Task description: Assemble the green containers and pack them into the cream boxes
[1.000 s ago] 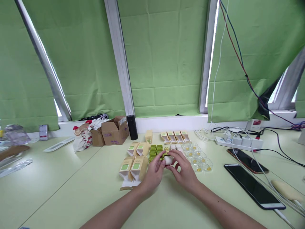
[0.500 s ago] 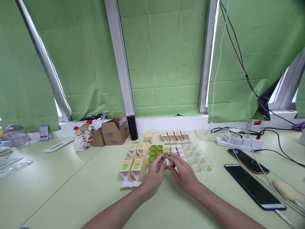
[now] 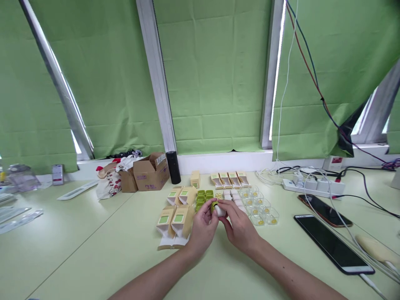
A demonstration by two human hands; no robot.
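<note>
Both hands meet over the middle of the pale green table (image 3: pixel 93 250). My left hand (image 3: pixel 202 227) pinches a small green cap (image 3: pixel 214 205), and my right hand (image 3: pixel 239 227) grips the small white jar (image 3: pixel 220 211) that the cap sits against. Just behind the hands lie more green caps (image 3: pixel 203 195), white jars (image 3: pixel 234 195) and clear plastic cups (image 3: pixel 259 206) with yellow bits inside. Tan cartons (image 3: pixel 175 218) with green labels lie left of my left hand.
A cardboard box (image 3: pixel 151 171), a black cylinder (image 3: pixel 173 166) and a printed bag (image 3: pixel 109 179) stand at the back left. Two phones (image 3: pixel 333 243) (image 3: pixel 325 209), a power strip (image 3: pixel 312 185) and cables lie at the right. Green blinds cover the windows.
Both hands stay together on the jar and cap, shifting slightly; the cap now shows tilted at the jar's left end between my fingers.
</note>
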